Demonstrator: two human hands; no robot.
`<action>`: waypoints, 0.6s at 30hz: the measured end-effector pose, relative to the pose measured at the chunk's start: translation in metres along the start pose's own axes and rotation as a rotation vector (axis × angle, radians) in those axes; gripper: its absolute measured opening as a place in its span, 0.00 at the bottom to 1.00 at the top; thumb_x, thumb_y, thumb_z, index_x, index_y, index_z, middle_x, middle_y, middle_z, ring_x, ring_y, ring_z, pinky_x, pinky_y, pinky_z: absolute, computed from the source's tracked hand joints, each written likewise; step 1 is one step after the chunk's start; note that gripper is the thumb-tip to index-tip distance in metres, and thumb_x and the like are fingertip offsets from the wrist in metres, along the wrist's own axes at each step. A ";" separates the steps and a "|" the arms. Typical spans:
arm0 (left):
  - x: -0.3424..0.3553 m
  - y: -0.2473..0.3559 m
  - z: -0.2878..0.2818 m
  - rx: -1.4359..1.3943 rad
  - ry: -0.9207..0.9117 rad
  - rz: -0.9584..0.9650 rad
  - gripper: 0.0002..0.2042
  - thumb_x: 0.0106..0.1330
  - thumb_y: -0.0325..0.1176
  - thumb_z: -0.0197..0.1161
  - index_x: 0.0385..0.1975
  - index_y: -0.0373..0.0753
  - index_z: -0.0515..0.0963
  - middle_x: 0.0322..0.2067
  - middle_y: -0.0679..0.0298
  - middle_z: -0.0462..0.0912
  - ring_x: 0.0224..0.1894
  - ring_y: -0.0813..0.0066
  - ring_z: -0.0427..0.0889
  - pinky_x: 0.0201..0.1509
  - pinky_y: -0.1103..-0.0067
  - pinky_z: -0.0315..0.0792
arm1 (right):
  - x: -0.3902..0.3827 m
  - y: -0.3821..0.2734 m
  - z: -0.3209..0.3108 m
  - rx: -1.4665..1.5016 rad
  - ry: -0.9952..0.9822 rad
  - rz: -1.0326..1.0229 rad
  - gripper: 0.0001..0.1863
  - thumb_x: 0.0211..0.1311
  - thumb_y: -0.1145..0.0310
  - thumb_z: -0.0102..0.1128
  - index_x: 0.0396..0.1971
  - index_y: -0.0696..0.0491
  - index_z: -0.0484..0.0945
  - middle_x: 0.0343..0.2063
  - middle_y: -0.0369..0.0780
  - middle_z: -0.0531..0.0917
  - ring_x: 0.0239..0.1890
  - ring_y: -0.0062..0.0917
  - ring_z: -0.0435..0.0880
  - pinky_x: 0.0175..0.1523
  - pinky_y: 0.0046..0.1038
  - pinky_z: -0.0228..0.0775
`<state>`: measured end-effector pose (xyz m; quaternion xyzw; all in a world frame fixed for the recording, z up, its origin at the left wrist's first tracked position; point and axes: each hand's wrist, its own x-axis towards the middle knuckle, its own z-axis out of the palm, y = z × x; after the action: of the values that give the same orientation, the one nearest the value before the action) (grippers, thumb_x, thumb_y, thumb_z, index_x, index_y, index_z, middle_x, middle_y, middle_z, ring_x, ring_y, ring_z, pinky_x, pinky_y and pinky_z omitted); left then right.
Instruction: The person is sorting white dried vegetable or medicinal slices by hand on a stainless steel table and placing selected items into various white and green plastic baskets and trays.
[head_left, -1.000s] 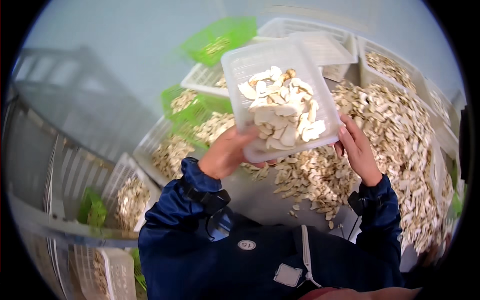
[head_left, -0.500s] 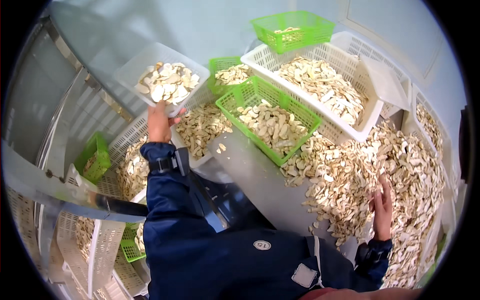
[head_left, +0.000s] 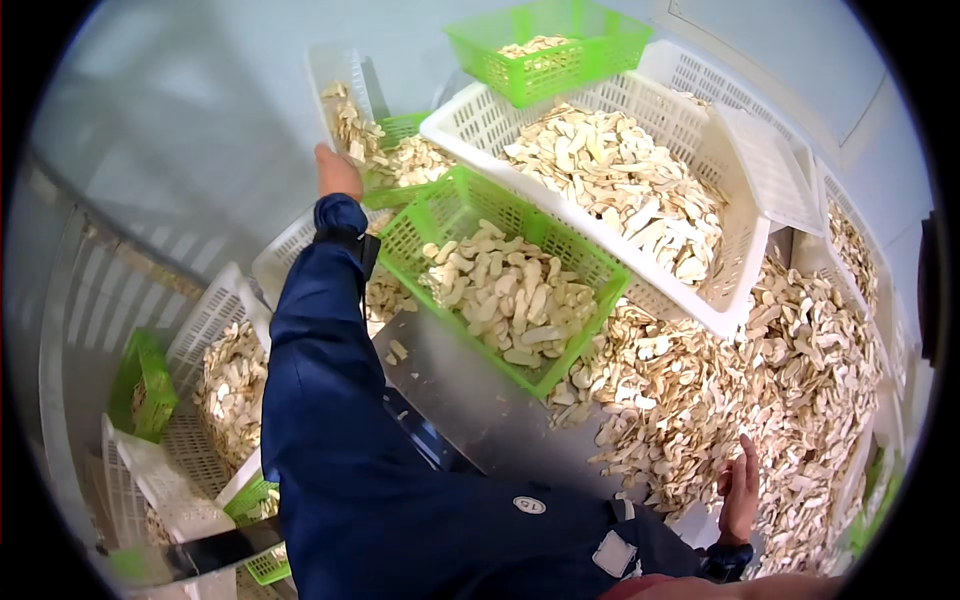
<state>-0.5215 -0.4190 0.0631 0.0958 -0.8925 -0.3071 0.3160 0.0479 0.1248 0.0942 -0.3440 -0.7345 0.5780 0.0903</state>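
My left hand (head_left: 338,175) is closed on a white plastic basket (head_left: 335,65), which is tipped steeply on its side. Pale dried slices (head_left: 352,125) slide from it toward a green basket (head_left: 405,128) that stands at the back and holds more slices. My right hand (head_left: 740,495) is at the near edge of a big heap of loose slices (head_left: 690,400), fingers stretched and apart, with nothing visible in it. Between my hands is a larger green basket (head_left: 590,367) part full of slices.
A big white crate (head_left: 470,145) of slices stands at the back, with a small green basket (head_left: 560,70) across its far rim. More crates line the right side. At left are a white crate (head_left: 195,330), a green basket (head_left: 140,385) and a metal bar (head_left: 225,545).
My left hand has moved farther away and tipped the white basket from nearly level onto its side, so its slices spill out. My right hand has drawn nearer to my body.
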 end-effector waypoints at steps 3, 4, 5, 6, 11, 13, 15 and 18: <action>0.009 0.013 -0.002 0.101 0.005 -0.041 0.15 0.70 0.28 0.50 0.54 0.34 0.63 0.55 0.39 0.73 0.52 0.32 0.75 0.56 0.53 0.70 | 0.000 0.005 0.001 0.000 0.062 0.071 0.25 0.81 0.57 0.45 0.70 0.51 0.66 0.25 0.31 0.75 0.23 0.11 0.64 0.27 0.17 0.54; 0.014 0.018 -0.001 0.094 0.002 -0.067 0.16 0.71 0.28 0.46 0.57 0.36 0.63 0.58 0.42 0.71 0.54 0.32 0.75 0.57 0.53 0.70 | -0.001 0.002 0.003 -0.033 0.090 0.074 0.25 0.81 0.56 0.43 0.70 0.50 0.66 0.25 0.31 0.75 0.23 0.10 0.64 0.27 0.17 0.54; 0.017 0.019 0.001 0.099 -0.005 -0.068 0.16 0.71 0.28 0.46 0.57 0.36 0.63 0.58 0.42 0.71 0.54 0.32 0.75 0.57 0.53 0.70 | 0.000 0.002 0.002 -0.036 0.089 0.083 0.25 0.81 0.56 0.43 0.70 0.50 0.66 0.25 0.31 0.75 0.23 0.10 0.64 0.27 0.17 0.54; 0.019 0.020 0.001 0.110 0.006 -0.032 0.17 0.71 0.28 0.46 0.59 0.36 0.63 0.58 0.41 0.72 0.54 0.32 0.75 0.57 0.53 0.70 | 0.000 0.003 0.000 -0.041 0.106 0.076 0.25 0.81 0.55 0.43 0.70 0.50 0.66 0.26 0.31 0.75 0.23 0.10 0.64 0.27 0.17 0.54; 0.022 0.021 -0.001 0.209 -0.014 0.002 0.20 0.71 0.27 0.45 0.63 0.36 0.61 0.57 0.42 0.73 0.54 0.34 0.76 0.58 0.54 0.71 | 0.003 0.008 -0.003 -0.046 0.141 0.069 0.26 0.81 0.53 0.43 0.70 0.50 0.67 0.26 0.31 0.76 0.23 0.11 0.65 0.28 0.17 0.54; 0.031 0.001 -0.013 0.099 0.076 0.118 0.21 0.70 0.26 0.46 0.63 0.34 0.60 0.55 0.39 0.74 0.52 0.36 0.78 0.59 0.55 0.71 | 0.002 0.001 0.000 -0.052 0.116 0.063 0.26 0.81 0.53 0.44 0.70 0.51 0.67 0.26 0.32 0.76 0.23 0.11 0.65 0.28 0.17 0.55; 0.026 -0.011 -0.028 0.043 0.110 0.080 0.20 0.70 0.26 0.47 0.61 0.34 0.62 0.53 0.38 0.75 0.50 0.39 0.79 0.58 0.54 0.71 | 0.001 -0.002 0.000 -0.089 0.080 0.027 0.26 0.81 0.54 0.44 0.69 0.52 0.67 0.26 0.32 0.76 0.23 0.12 0.65 0.28 0.17 0.57; 0.023 -0.023 -0.071 -0.163 0.229 -0.071 0.18 0.71 0.26 0.50 0.60 0.32 0.65 0.52 0.41 0.76 0.51 0.47 0.80 0.57 0.56 0.72 | -0.001 -0.003 -0.003 -0.105 0.050 -0.005 0.26 0.80 0.55 0.45 0.69 0.53 0.67 0.26 0.32 0.76 0.23 0.12 0.66 0.29 0.17 0.57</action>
<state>-0.4956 -0.4802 0.1045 0.1357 -0.8189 -0.3765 0.4115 0.0489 0.1264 0.0983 -0.3607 -0.7621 0.5299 0.0917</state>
